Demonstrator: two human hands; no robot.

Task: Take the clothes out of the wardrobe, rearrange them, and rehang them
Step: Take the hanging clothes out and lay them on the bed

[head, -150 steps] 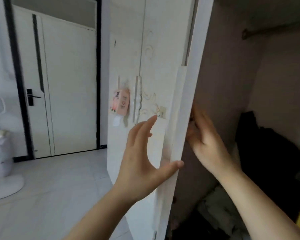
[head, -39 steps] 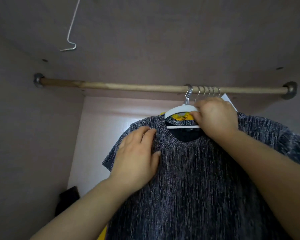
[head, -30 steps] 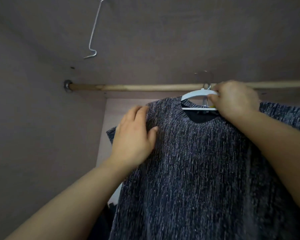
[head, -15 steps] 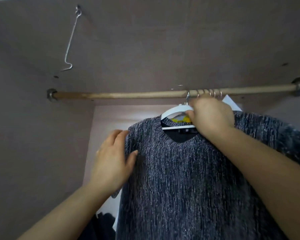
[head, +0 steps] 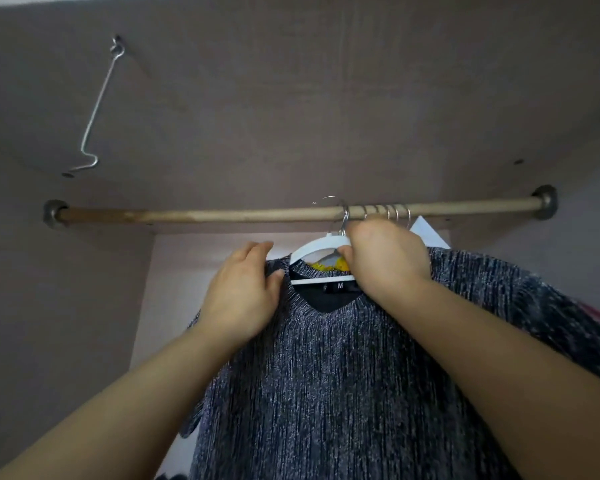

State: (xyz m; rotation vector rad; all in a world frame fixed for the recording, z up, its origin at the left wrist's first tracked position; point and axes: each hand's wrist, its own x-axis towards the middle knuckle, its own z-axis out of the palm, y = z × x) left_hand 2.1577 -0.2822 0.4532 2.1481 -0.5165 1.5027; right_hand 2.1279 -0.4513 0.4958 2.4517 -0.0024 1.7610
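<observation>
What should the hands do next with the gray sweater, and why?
Probably lift the white hanger a little so its hook clears the wooden rod. The right hand grips the hanger by the hook, the left hand rests on the shoulder of the gray sweater, and the hook looks looped over the rod.

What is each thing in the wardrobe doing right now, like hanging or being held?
grey sweater: hanging on the white hanger.
white hanger: hook on the rod, gripped by the right hand.
right hand: gripping the hanger's top.
left hand: resting on the sweater's shoulder.
rod: fixed at both ends, level.
other hanger hooks: bunched on the rod, to the right.
wire hook: dangling overhead, holding nothing.
</observation>
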